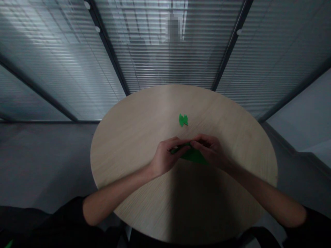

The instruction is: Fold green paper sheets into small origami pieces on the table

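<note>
Both my hands meet over the middle of the round table, gripping a sheet of green paper (194, 156) between them. My left hand (168, 151) pinches its left side, thumb along the near face and fingers behind. On the other side, my right hand (209, 148) has thumb and fingers closed on the upper edge, close to the left fingertips. The paper's lower part shows as a dark green flap below the fingers; the rest is hidden. A little beyond the hands lie small green paper pieces (181, 120), leaf-like in outline and side by side.
The round wooden table (129, 137) has a pale grain and a dark shadow falling toward its near edge. Behind it stands a glass partition with blinds (165, 65) and dark frames. Grey floor (46, 155) shows at the left.
</note>
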Motion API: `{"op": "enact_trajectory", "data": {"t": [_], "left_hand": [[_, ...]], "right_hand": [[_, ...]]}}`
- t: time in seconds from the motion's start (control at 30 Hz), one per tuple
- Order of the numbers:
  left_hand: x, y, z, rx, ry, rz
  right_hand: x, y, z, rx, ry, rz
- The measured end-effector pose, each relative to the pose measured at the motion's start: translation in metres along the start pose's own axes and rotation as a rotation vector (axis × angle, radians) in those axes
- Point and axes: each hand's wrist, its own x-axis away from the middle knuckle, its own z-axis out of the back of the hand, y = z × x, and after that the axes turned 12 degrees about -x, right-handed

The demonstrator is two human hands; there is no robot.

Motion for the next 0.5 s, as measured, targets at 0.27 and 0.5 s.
{"op": "enact_trajectory", "data": {"t": [0.27,0.5], "left_hand": [[-0.0008,0.0016,0.0,0.014,-0.018,0.03],[-0.0012,-0.002,0.0,-0.005,-0.057,0.087]], "right_hand": [[-0.0013,0.0028,0.002,-0.024,-0.034,-0.017],[-0.0036,0.0062,0.0075,0.079,-0.072,-0.017]]}}
